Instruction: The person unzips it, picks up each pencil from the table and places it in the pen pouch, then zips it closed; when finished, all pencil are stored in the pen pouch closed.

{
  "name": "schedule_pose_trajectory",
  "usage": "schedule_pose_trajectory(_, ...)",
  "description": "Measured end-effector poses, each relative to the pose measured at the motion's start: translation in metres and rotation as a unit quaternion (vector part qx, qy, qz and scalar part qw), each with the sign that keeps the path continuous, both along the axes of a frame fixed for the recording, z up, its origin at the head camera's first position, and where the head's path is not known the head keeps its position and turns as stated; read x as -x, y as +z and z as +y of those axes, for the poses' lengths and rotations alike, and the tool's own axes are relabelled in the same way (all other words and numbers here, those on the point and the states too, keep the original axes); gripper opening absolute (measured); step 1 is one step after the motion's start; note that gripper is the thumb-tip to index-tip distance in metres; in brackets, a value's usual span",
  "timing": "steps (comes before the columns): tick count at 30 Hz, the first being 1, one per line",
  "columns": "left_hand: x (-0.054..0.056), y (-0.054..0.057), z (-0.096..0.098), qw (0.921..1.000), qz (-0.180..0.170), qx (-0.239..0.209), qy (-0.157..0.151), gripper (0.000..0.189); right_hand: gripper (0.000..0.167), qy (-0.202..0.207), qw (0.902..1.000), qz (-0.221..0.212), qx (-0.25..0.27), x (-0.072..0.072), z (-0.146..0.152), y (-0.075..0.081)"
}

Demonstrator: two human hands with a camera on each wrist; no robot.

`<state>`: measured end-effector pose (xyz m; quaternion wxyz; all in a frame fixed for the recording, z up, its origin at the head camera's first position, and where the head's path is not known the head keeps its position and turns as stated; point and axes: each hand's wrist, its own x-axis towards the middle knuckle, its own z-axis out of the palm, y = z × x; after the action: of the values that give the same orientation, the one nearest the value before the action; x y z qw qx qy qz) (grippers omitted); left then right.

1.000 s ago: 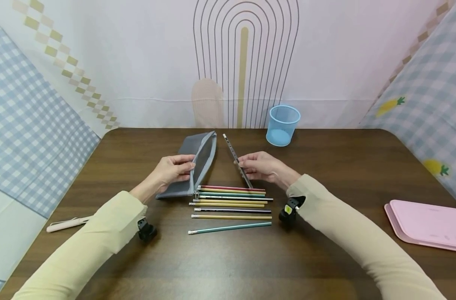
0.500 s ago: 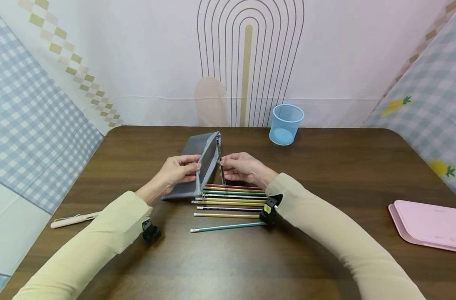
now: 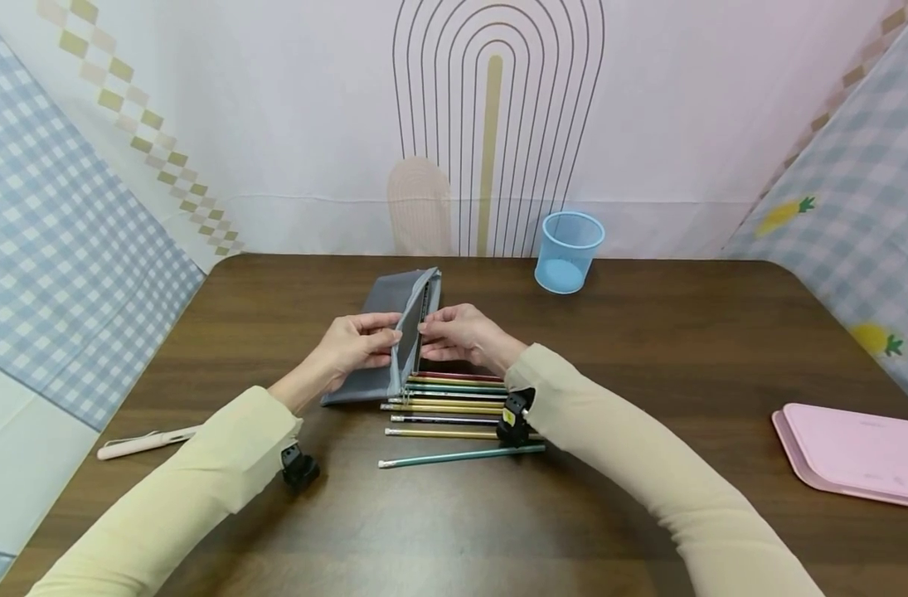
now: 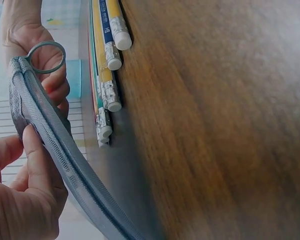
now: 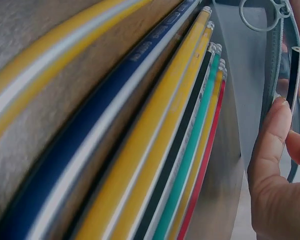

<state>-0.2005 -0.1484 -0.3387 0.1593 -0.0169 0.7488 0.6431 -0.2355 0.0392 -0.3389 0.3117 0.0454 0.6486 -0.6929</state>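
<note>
A grey zippered pencil pouch (image 3: 360, 386) stands on its side with its mouth spread toward the right. My left hand (image 3: 352, 344) pinches the near edge of that mouth between thumb and fingers. At the opening, my right hand (image 3: 461, 334) pinches a dark pencil (image 5: 293, 75), which lies along the inside of the mouth. The zipper's ring pull (image 4: 49, 57) hangs at the near corner. Beneath the right wrist lies a row of several pencils, among them a yellow pencil (image 3: 431, 433) and a teal pencil (image 3: 454, 457), with their eraser ends to the left.
A light blue mesh cup (image 3: 568, 253) stands at the back of the brown table (image 3: 454, 531). On the right lies a pink flat case (image 3: 857, 452). A pale pen-like stick (image 3: 136, 444) is beside the left forearm.
My right hand has moved left with the dark pencil, from beside the pouch into its mouth. The left hand keeps its grip on the pouch.
</note>
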Motion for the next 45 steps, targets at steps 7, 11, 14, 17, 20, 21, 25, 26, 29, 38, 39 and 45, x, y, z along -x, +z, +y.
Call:
schedule_pose_trajectory(7,0.000,0.002,-0.001,1.0000,0.007,0.003,-0.006,0.046,0.005,-0.009,0.9999,0.004,0.010,-0.002,-0.004,0.000)
schedule_pose_trajectory(11,-0.001,0.004,0.000,0.9999,0.009,0.011,-0.006,0.046,0.017,-0.007,0.9999,-0.001,0.016,-0.004,-0.005,0.001)
schedule_pose_trajectory(14,-0.001,0.005,0.000,0.9998,0.011,0.015,-0.005,0.046,0.029,-0.002,0.9998,-0.005,0.019,-0.006,-0.003,0.001)
schedule_pose_trajectory(17,0.000,0.005,0.001,0.9998,0.016,0.014,-0.006,0.046,0.032,0.007,0.9999,0.002,0.012,-0.008,0.004,0.002)
schedule_pose_trajectory(20,0.000,0.004,0.000,0.9997,0.020,0.010,-0.003,0.046,0.031,0.025,0.9992,0.028,-0.012,-0.010,0.018,0.002)
schedule_pose_trajectory(21,0.000,0.004,0.000,0.9997,0.021,0.009,-0.003,0.047,0.030,0.033,0.9984,0.040,-0.021,-0.011,0.024,0.002)
schedule_pose_trajectory(25,0.000,0.003,-0.002,0.9997,0.024,0.006,-0.003,0.046,0.029,0.074,0.9892,0.093,-0.085,-0.012,0.050,-0.001)
schedule_pose_trajectory(26,0.000,0.003,-0.002,0.9997,0.025,0.005,-0.005,0.047,0.028,0.083,0.9861,0.101,-0.102,-0.012,0.056,-0.003)
schedule_pose_trajectory(29,-0.001,0.003,-0.003,0.9996,0.024,0.005,-0.009,0.047,0.023,0.110,0.9748,0.120,-0.152,-0.012,0.069,-0.006)
schedule_pose_trajectory(38,0.000,0.002,-0.004,0.9997,0.019,0.008,-0.013,0.047,0.014,0.175,0.9427,0.182,-0.218,-0.014,0.077,-0.016)
schedule_pose_trajectory(39,0.000,0.002,-0.004,0.9997,0.019,0.007,-0.013,0.047,0.014,0.177,0.9402,0.190,-0.221,-0.014,0.077,-0.017)
schedule_pose_trajectory(45,0.000,0.000,-0.003,0.9998,0.015,0.003,-0.012,0.047,0.009,0.195,0.9232,0.230,-0.238,-0.016,0.076,-0.018)
